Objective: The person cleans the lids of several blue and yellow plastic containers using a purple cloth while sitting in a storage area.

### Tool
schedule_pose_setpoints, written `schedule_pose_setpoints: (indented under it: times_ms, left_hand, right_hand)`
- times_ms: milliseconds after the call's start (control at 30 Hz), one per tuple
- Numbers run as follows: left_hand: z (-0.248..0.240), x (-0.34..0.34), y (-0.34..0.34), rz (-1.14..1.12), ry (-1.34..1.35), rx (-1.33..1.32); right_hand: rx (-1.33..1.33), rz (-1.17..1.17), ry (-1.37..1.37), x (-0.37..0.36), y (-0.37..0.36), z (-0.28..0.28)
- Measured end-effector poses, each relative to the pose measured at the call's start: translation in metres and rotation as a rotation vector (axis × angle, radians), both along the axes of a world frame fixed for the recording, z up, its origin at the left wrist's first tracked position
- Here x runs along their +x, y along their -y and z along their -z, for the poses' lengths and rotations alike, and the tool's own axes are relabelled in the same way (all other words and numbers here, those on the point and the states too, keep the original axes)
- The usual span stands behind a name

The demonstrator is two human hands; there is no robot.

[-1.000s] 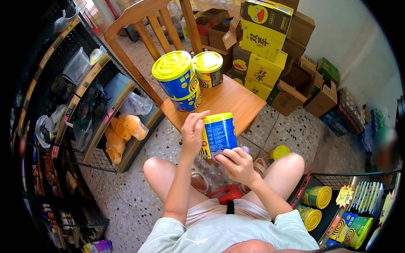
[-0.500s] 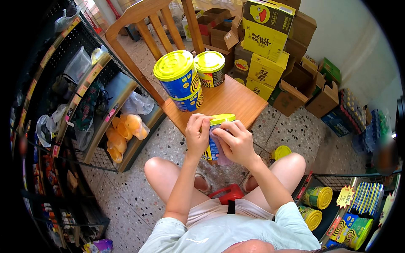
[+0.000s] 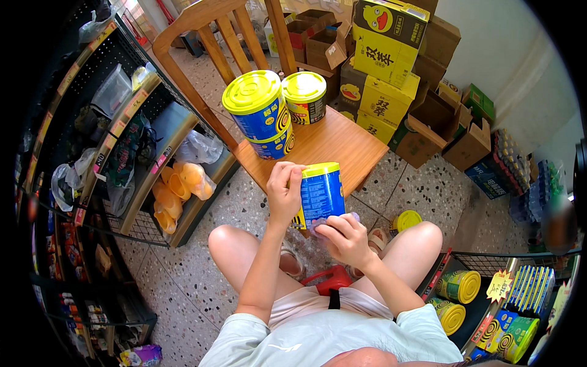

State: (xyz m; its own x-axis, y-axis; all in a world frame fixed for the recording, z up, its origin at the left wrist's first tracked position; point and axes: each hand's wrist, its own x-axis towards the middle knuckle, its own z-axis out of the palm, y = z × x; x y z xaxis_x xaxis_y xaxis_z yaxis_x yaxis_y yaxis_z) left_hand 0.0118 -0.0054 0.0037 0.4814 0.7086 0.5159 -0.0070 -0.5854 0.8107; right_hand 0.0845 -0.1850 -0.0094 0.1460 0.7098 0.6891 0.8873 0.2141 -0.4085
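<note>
A blue cylindrical tub (image 3: 324, 191) with a yellow lid is held up in front of me, above my knees and by the chair's front edge. My left hand (image 3: 285, 192) is closed on its left side, close below the lid. Low on the tub's right side, my right hand (image 3: 350, 238) presses a bunched purplish cloth (image 3: 319, 224) against the wall, its fingers bent round the cloth. On the wooden chair (image 3: 348, 140) stand two stacked blue tubs (image 3: 260, 122) with yellow lids, and beside them a darker tub (image 3: 307, 111) with the same kind of lid.
Shelves with bagged goods and orange slippers (image 3: 174, 189) stand at the left. Yellow cartons (image 3: 382, 101) and open cardboard boxes (image 3: 425, 131) are piled behind the chair. A yellow-lidded tub (image 3: 406, 220) sits on the floor by my right knee. More tubs (image 3: 458, 286) fill the right rack.
My right hand has moved with the cloth from near the lid down to the tub's lower edge, uncovering its blue side. My left hand keeps its hold.
</note>
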Motion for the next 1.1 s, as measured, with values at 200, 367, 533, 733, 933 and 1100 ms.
schedule_pose_setpoints:
  times_ms: [200,367,533,733,933,1100]
  left_hand:
    - [0.007,-0.003,-0.01,0.031,0.029,-0.055]
    - [0.013,-0.005,-0.013,0.056,0.064,-0.101]
    - [0.032,-0.003,-0.014,0.111,0.206,-0.222]
    - [0.015,-0.007,-0.014,0.093,0.126,-0.09]
    - [0.005,-0.003,-0.004,0.029,0.052,-0.039]
    - [-0.001,-0.001,-0.001,0.045,0.005,-0.011]
  right_hand:
    - [0.141,0.098,-0.044,0.013,0.001,0.027]
    - [0.177,0.119,-0.025,0.014,-0.003,0.032]
    - [0.154,0.104,0.057,0.014,0.002,0.024]
    - [0.084,0.028,0.041,0.011,0.006,0.009]
    - [0.029,-0.032,0.006,0.012,-0.002,-0.008]
    - [0.036,0.054,-0.023,0.027,-0.027,-0.03]
